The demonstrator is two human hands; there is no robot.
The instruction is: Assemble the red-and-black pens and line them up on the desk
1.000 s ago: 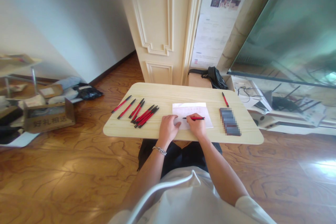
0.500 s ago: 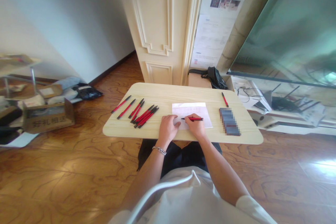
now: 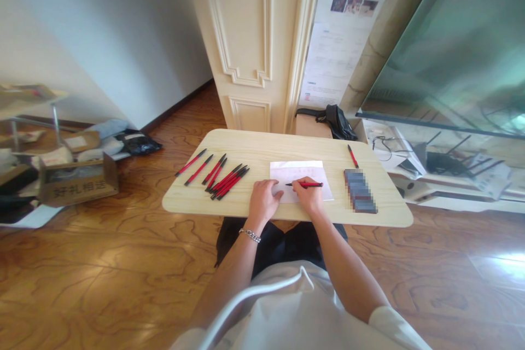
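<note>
Right hand (image 3: 307, 194) is curled closed round a red pen (image 3: 314, 185), tip pointed toward nine o'clock, over paper (image 3: 305, 168) on the table (image 3: 391, 208)
At the paper's eight o'clock side, the left hand (image 3: 263, 198) is rested half open, nothing gripped; light, even pressure should be applied there, and the pen pinched without squeezing

glossy wood-grain floor (image 3: 135, 279), cream moulded panel (image 3: 241, 22), pale wall (image 3: 139, 54), greenish reflective screen (image 3: 459, 60), bright glare (image 3: 506, 265) lower right
</note>
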